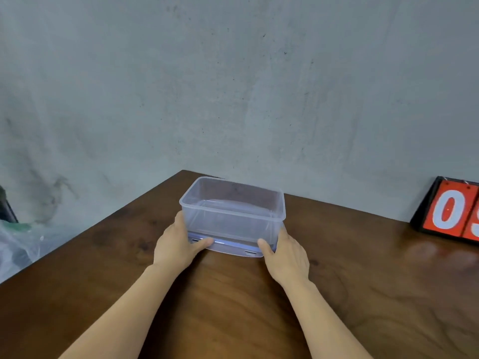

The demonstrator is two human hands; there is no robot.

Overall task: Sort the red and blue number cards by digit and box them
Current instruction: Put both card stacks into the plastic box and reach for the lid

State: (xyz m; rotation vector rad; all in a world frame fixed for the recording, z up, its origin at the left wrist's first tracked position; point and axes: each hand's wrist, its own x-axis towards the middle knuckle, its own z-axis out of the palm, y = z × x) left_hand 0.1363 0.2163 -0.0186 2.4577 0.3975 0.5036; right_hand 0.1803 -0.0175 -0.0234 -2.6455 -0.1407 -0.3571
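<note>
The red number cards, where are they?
In the head view, the red number cards stand at the far right on the table, by the wall, right of the clear box.

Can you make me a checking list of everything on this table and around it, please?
Surface: brown wooden table.
Job's things: clear box, open on top, no cards seen inside, standing on what looks like its lid; red number cards at the far right, showing 0, next digit cut off; no blue cards seen.
Clutter: crumpled plastic bag beyond the table's left edge.
Grippers: left hand and right hand grip the box's near corners.
Cables: nothing seen.
Surroundings: grey stained wall.
</note>
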